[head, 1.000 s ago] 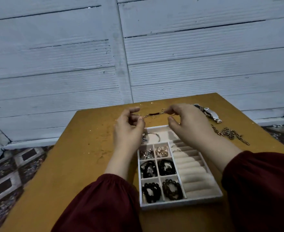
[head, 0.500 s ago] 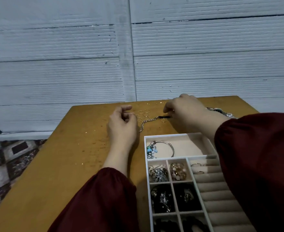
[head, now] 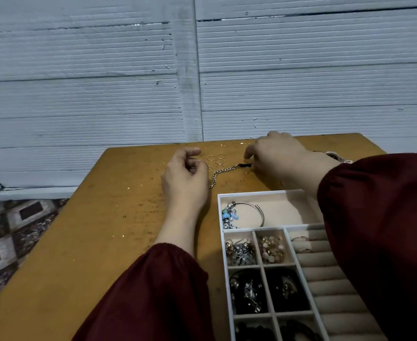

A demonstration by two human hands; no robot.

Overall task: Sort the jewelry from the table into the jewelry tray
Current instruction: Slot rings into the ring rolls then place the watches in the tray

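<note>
A silver chain bracelet (head: 221,173) with a black end lies on the wooden table (head: 91,242), just beyond the white jewelry tray (head: 251,193). My right hand (head: 276,157) pinches the chain's black end against the tabletop. My left hand (head: 185,175) rests to the left of the chain with its fingers curled in and nothing visible in them. Several thin gold rings (head: 216,159) lie between my hands. The tray holds a charm bangle (head: 244,214) in its top compartment, beaded pieces in the small squares and two rings (head: 301,243) on the ring rolls.
A metal watch (head: 335,155) peeks out behind my right wrist near the table's far right edge. A white ribbed wall runs directly behind the table. Patterned floor shows past the left edge. My dark red sleeves cover the tray's right side.
The chain was held taut in the air between both hands above the tray; now it lies on the table past the tray. My left hand has let go; my right keeps the black end.
</note>
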